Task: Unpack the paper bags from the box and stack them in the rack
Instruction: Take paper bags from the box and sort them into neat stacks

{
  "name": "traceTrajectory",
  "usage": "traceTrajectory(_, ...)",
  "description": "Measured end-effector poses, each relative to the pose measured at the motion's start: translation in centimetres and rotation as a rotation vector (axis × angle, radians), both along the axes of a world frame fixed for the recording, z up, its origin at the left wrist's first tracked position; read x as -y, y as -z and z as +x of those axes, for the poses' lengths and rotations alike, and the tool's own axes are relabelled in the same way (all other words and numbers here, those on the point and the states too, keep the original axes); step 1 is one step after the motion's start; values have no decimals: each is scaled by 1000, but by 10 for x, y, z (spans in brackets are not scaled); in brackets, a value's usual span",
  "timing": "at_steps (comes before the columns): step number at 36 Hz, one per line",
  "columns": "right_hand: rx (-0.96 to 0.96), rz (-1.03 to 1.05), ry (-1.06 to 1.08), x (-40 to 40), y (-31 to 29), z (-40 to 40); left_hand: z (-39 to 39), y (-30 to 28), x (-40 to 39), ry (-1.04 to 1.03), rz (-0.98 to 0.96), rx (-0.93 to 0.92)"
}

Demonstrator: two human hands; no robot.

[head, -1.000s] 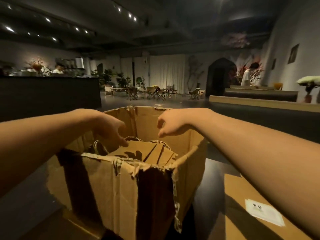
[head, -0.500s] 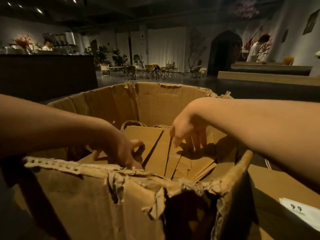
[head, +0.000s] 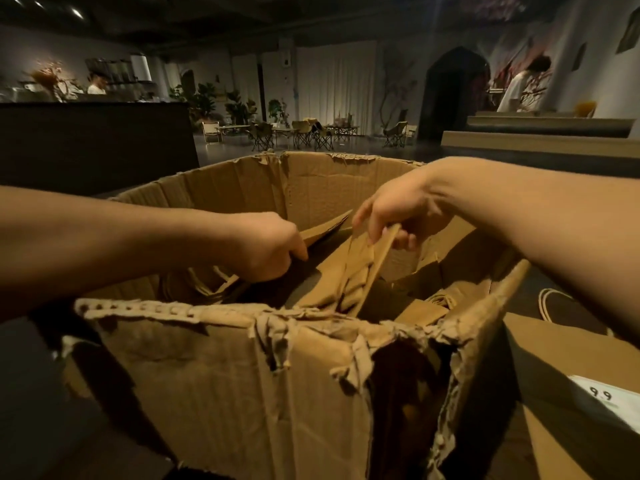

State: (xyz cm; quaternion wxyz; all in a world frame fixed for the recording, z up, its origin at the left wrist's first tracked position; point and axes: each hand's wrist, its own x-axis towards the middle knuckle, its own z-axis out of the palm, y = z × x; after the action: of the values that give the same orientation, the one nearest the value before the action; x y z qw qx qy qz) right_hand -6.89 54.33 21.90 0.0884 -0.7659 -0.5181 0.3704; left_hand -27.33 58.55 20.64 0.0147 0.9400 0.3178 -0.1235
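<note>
A torn cardboard box (head: pixel 242 382) is seen filling the lower middle of the view, its near rim ragged and its top open. Inside it, flat brown paper bags (head: pixel 346 271) are found partly raised off the remaining pile, tilted up toward 12 o'clock. More bags are seen lying flat low in the box at 4 o'clock of the raised bundle. The rack is not in view.

The raised bundle is held at two edges, apparently so that several flat bags can be lifted together without fanning apart or catching on the torn rim.

The left hand (head: pixel 266 249) is placed at 9 o'clock of the bundle, with the forearm reaching in across the left wall. Its fingers are curled round a stiff, dark-faced sheet edge; whether this is a bag or a cardboard divider cannot be told in the dim light.

The right hand (head: pixel 398 213) is placed at 1 o'clock of the bundle, wrist bent downward, the forearm passing over the right wall. An upper bag edge is pinched between its thumb and curled fingers, and the paper is drawn taut and creased below the grip.

A second carton (head: pixel 571 368) with a white label (head: pixel 609 396) is noted just beside the box at 3 o'clock, with a loop of bag handle (head: pixel 543 303) resting on it.

The unpacking is judged to be at an early stage, as many bags remain in the box.
</note>
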Motion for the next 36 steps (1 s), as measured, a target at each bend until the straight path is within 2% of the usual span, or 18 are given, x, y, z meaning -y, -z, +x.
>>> traceTrajectory(2,-265,126,143,4,-5,6,-1,-3,-2,23,29,69)
traceTrajectory(3,-323,183,156,5,-7,7,-1,-5,-2,25,18,122)
traceTrajectory(8,-484,430,173,9,-14,1,3,-15,-3,-73,-158,397)
traceTrajectory(12,-686,672,291,14,-29,2,0,-27,5,-186,-278,479)
traceTrajectory(14,-607,702,264,17,-30,-3,0,-32,7,-224,-298,499)
traceTrajectory(17,-384,753,161,21,-36,-19,1,-38,6,-297,-313,598)
traceTrajectory(21,-152,865,177,18,-52,-43,-7,-51,14,-246,-646,682)
traceTrajectory(23,-134,920,222,19,-57,-52,-10,-58,26,-166,-780,686)
traceTrajectory(25,-124,973,255,23,-62,-61,-13,-66,41,-105,-822,667)
traceTrajectory(28,-86,1040,298,28,-68,-73,-21,-71,58,-79,-712,571)
traceTrajectory(31,56,1035,240,36,-70,-86,-19,-60,62,-203,-543,713)
traceTrajectory(33,25,1033,201,48,-67,-93,-18,-51,69,-284,-447,775)
traceTrajectory(36,-56,977,165,71,-64,-94,-24,-46,80,-327,-375,765)
